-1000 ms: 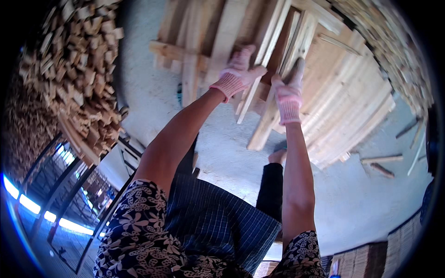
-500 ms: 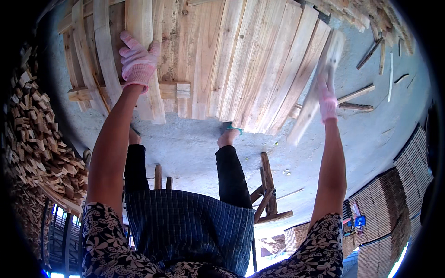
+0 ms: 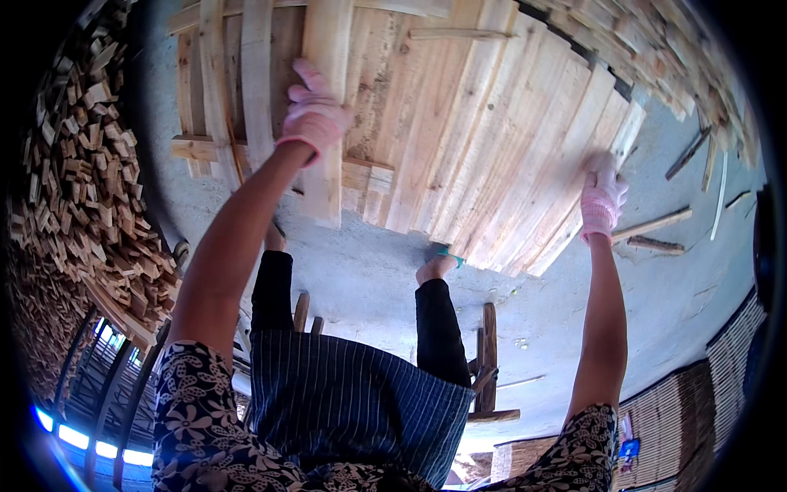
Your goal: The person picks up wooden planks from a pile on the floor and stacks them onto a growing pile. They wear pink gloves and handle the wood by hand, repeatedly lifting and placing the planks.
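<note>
Boards lie side by side over the pale floor at our twelve o'clock. Our hands are well apart: the left hand rests on one board toward eleven, the right hand curls at the outermost edge between two and three; we cannot tell whether either grips. We judge the boards light, stiff and dry, perhaps splintery, best taken by both long edges, near the middle.

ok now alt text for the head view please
A person's pink-gloved left hand rests on a wide pale plank, while the pink-gloved right hand is at the right edge of a row of wooden planks laid side by side over a grey floor. A large pile of short wood pieces stands at the left.
</note>
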Demonstrator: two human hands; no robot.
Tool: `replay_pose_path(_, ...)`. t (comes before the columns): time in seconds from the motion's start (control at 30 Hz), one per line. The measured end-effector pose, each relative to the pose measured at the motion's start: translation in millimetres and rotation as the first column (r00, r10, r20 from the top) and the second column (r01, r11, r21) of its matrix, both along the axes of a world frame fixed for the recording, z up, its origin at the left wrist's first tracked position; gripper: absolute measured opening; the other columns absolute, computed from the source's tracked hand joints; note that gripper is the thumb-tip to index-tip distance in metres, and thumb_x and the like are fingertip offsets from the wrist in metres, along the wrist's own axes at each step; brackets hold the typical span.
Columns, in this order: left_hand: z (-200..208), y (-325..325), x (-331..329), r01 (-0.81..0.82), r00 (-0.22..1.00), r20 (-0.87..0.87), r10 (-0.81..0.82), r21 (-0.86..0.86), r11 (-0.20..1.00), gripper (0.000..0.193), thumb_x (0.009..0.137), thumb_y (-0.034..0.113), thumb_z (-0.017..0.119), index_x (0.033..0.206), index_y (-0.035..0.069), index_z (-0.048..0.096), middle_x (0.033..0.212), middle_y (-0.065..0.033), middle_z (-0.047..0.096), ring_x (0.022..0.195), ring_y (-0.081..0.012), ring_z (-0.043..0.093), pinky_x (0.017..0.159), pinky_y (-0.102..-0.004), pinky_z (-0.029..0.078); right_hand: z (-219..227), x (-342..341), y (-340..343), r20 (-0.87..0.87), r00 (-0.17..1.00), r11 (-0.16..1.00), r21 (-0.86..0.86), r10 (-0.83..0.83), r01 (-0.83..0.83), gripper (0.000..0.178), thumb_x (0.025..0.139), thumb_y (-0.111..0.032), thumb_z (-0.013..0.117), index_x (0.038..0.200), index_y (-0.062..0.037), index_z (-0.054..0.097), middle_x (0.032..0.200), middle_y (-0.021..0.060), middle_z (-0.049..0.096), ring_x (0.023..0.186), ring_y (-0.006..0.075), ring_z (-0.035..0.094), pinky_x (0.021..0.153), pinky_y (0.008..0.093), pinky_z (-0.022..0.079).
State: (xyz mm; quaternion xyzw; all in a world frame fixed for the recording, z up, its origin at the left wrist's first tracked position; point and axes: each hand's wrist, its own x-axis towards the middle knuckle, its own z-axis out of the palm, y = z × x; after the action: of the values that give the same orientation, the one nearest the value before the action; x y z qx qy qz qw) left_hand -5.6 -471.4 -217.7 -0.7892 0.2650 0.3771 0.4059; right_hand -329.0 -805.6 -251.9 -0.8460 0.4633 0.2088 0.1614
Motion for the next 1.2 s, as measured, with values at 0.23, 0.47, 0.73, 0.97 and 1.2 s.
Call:
replay_pose_path(0.23, 15.2, 6.3, -4.5, -0.612, 0.745, -0.117, 0.657, -0.512, 0.603, 0.107, 0.084, 0.030, 0.059, 0.151, -0.005, -0.018, 0.130, -0.0350, 0.039, 0.115, -0.0450, 0.053, 0.096, -0.0485, 0.047, 2.5, 224.7, 103.3, 0.249, 0.709, 0.716, -0.493, 0.660, -0.494, 0.040, 0.094, -0.021, 0.055, 0.133, -0.0183, 0.047, 0.113, 0.0143, 0.059, 0.106, 0.0357, 0.058, 0.088, 0.0517, 0.048)
replay_pose_path(0.47, 28.5, 30.8, -8.4, -0.712, 0.612, -0.352, 0.708, -0.634, 0.301, 0.105, 0.085, 0.032, 0.068, 0.155, 0.009, -0.006, 0.135, -0.0288, 0.040, 0.124, -0.0412, 0.050, 0.100, -0.0458, 0.046, 8.6, 205.3, 163.5, -0.006, 0.728, 0.721, -0.132, 0.685, -0.680, 0.013, 0.098, -0.018, 0.048, 0.107, -0.0102, 0.052, 0.103, 0.0125, 0.061, 0.090, 0.0345, 0.064, 0.070, 0.0455, 0.055)
replay_pose_path(0.73, 116.0, 184.5, -3.1, -0.670, 0.517, -0.697, 0.496, -0.691, -0.272, 0.089, 0.081, 0.018, 0.073, 0.154, 0.008, 0.023, 0.153, -0.0215, 0.034, 0.135, -0.0321, 0.043, 0.109, -0.0393, 0.043, 139.6, -76.1, 155.4, -0.491, 0.548, 0.736, 0.446, 0.677, -0.510, 0.023, 0.099, -0.020, 0.048, 0.115, -0.0083, 0.058, 0.114, 0.0165, 0.060, 0.105, 0.0353, 0.059, 0.089, 0.0482, 0.049)
replay_pose_path(0.97, 73.4, 289.1, 162.8, -0.490, 0.721, -0.185, 0.668, -0.818, 0.303, 0.094, 0.080, 0.026, 0.074, 0.157, 0.019, 0.019, 0.141, -0.0273, 0.044, 0.128, -0.0384, 0.049, 0.107, -0.0412, 0.044, 196.2, -96.2, 231.5, -0.444, 0.720, 0.810, 0.514, 0.532, -0.282, 0.042, 0.093, -0.028, 0.059, 0.129, -0.0093, 0.054, 0.118, 0.0222, 0.059, 0.113, 0.0398, 0.056, 0.094, 0.0490, 0.047)
replay_pose_path(1.2, 9.0, 298.0, 187.9, -0.495, 0.721, 0.033, 0.692, -0.674, 0.548, 0.097, 0.081, 0.030, 0.065, 0.158, 0.025, 0.007, 0.138, -0.0311, 0.041, 0.125, -0.0445, 0.052, 0.105, -0.0449, 0.044, 84.5, 283.0, 391.3, 0.523, 0.812, 0.904, 0.166, 0.258, -0.394, 0.059, 0.092, -0.023, 0.064, 0.145, -0.0117, 0.041, 0.132, 0.0243, 0.049, 0.122, 0.0410, 0.050, 0.100, 0.0458, 0.044)
